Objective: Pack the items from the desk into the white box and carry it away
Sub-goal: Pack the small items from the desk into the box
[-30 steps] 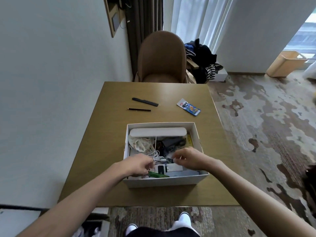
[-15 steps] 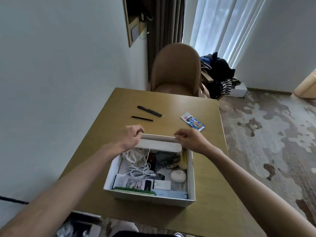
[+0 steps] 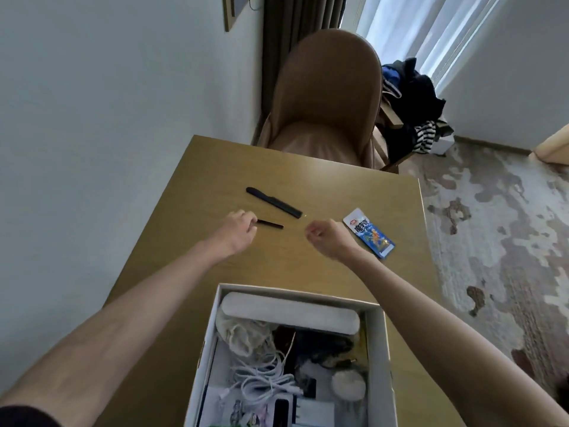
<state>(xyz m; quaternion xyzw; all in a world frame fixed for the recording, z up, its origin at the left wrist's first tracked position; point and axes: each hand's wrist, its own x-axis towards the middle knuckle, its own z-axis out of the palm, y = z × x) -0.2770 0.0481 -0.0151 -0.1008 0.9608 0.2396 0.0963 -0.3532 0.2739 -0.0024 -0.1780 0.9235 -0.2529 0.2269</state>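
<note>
I read the desk (image 3: 323, 186) as smooth wood-look board with a soft satin sheen. The white box (image 3: 380, 349) looks like matt card. The comb (image 3: 274, 202) and pen (image 3: 271, 224) seem to be black plastic, fairly matt. The snack packet (image 3: 369, 234) is glossy printed film. Inside the box I see a coarse cloth pouch (image 3: 243, 334) and a smooth white plastic cable (image 3: 264, 377). The chair (image 3: 326, 97) has smooth, leather-like upholstery.

Daylight streaming through sheer curtains (image 3: 443, 41) at upper right, blowing out there; soft sheen glinting on tabletop (image 3: 308, 174); wide-angle bending edges; slight overall softness.
</note>
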